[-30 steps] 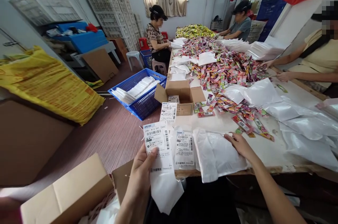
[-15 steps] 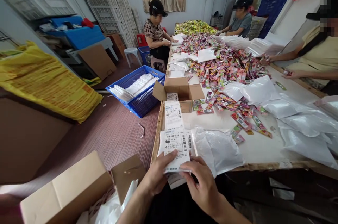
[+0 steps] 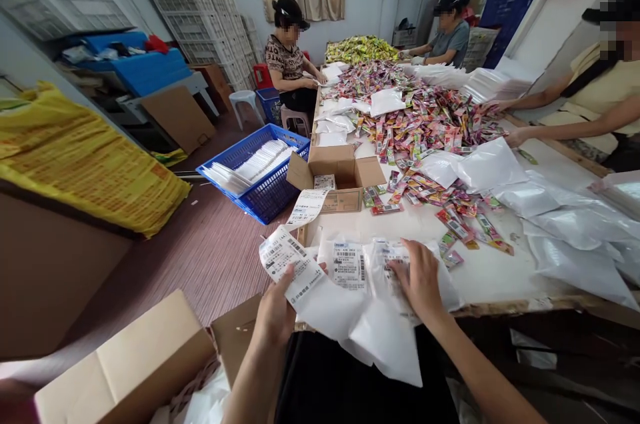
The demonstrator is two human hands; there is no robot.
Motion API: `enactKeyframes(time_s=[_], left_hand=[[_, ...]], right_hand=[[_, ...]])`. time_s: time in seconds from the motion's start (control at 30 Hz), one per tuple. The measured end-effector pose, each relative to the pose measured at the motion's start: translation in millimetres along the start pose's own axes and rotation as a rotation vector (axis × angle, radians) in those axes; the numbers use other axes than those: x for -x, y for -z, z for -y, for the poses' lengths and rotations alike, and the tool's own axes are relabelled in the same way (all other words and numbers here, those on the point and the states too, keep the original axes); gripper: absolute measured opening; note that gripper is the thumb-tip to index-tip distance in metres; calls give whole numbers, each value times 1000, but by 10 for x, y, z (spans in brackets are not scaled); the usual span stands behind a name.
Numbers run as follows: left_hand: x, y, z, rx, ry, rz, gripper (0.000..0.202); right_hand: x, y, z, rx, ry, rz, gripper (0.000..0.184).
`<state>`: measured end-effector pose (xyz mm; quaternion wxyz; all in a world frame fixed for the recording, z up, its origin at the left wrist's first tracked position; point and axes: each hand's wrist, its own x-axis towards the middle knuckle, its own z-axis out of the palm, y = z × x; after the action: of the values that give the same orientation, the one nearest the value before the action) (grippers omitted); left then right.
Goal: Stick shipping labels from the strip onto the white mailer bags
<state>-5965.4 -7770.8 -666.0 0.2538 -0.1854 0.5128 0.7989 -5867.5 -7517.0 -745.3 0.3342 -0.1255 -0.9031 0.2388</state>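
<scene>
My left hand (image 3: 277, 309) is closed on a strip of printed shipping labels (image 3: 290, 264) at the table's near left corner; the strip's backing paper hangs down over my lap. My right hand (image 3: 419, 281) lies flat, fingers spread, pressing a label onto a white plastic mailer bag (image 3: 440, 274) at the table's near edge. Another labelled white bag (image 3: 347, 264) lies between my hands. More of the label strip (image 3: 307, 207) curls up toward a small open cardboard box (image 3: 340, 174).
Colourful candy packets (image 3: 425, 124) cover the long table, with white bags (image 3: 575, 224) on the right. Three other people sit at the table's left, far and right sides. A blue basket (image 3: 260, 177) stands on the floor; an open carton (image 3: 125, 364) sits at my lower left.
My hands have parted: the left moved left with the label strip, and the right moved forward onto the white bag, where a label now lies.
</scene>
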Motion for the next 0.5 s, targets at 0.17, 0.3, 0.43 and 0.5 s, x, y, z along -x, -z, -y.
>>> enactKeyframes(time_s=[0.17, 0.3, 0.43, 0.5], left_hand=[[9, 129, 177, -131, -61, -111, 41], [-68, 222, 301, -282, -42, -130, 40], [-85, 262, 356, -301, 12, -70, 40], [-85, 298, 352, -262, 27, -93, 40]], right_hand=[[415, -164, 57, 208, 337, 290, 92], [119, -130, 117, 205, 193, 492, 109], [-484, -349, 224, 155, -54, 767, 99], [-682, -487, 266, 126, -91, 902, 94]])
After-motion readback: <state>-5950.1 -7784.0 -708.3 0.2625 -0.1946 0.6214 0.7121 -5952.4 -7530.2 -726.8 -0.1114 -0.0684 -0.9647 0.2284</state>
